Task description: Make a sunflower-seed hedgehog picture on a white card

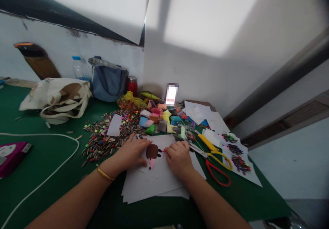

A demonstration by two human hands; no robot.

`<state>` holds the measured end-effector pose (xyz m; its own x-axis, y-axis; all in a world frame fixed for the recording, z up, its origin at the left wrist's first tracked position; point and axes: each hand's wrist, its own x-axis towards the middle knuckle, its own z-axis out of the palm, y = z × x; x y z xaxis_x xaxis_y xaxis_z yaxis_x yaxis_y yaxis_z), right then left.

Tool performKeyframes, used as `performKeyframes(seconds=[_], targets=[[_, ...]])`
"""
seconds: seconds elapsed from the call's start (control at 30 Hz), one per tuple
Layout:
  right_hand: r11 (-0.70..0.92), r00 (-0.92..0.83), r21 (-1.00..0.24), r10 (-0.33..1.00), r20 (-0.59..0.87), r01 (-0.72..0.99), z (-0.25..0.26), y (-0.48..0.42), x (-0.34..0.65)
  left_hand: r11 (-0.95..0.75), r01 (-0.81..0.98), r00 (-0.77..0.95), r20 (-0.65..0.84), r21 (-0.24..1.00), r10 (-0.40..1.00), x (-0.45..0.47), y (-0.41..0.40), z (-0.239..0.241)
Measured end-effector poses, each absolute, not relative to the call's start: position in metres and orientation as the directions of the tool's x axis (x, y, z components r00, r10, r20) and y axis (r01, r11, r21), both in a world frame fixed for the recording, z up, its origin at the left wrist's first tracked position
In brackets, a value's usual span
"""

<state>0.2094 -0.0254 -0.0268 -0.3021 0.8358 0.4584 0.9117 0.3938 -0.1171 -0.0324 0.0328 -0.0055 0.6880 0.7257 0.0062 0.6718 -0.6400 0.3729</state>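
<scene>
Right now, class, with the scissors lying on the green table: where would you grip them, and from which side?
Grip the scissors by the yellow and red handle loops, coming from the near right. They lie flat on the green table, loops open toward that side, blades pointing up-left beside the right hand.

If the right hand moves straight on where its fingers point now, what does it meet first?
Most likely the brown clay figure on the white paper, just ahead of the right hand; contact is unclear.
</scene>
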Motion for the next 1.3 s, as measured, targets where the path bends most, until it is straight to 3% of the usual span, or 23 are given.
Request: performKeyframes(seconds=[0.37, 0.87, 1.3], targets=[[0.377, -0.302, -0.101, 0.852, 0.427, 0.921, -0.0269, -0.0252, 0.2076, -0.647, 0.666, 0.693, 0.015, 0.37, 0.721, -0.0327, 0.0329, -0.0054], [0.474, -0.363, -0.198, 0.832, 0.419, 0.858, -0.023, -0.0305, 0.2088, -0.638, 0.675, 0.685, 0.006, 0.371, 0.729, -0.0331, 0.0327, -0.0069], [0.487, -0.408, -0.143, 0.832, 0.376, 0.862, -0.0239, -0.0305, 0.2081, -0.638, 0.678, 0.683, 0.008, 0.366, 0.73, -0.0333, 0.033, -0.0079]])
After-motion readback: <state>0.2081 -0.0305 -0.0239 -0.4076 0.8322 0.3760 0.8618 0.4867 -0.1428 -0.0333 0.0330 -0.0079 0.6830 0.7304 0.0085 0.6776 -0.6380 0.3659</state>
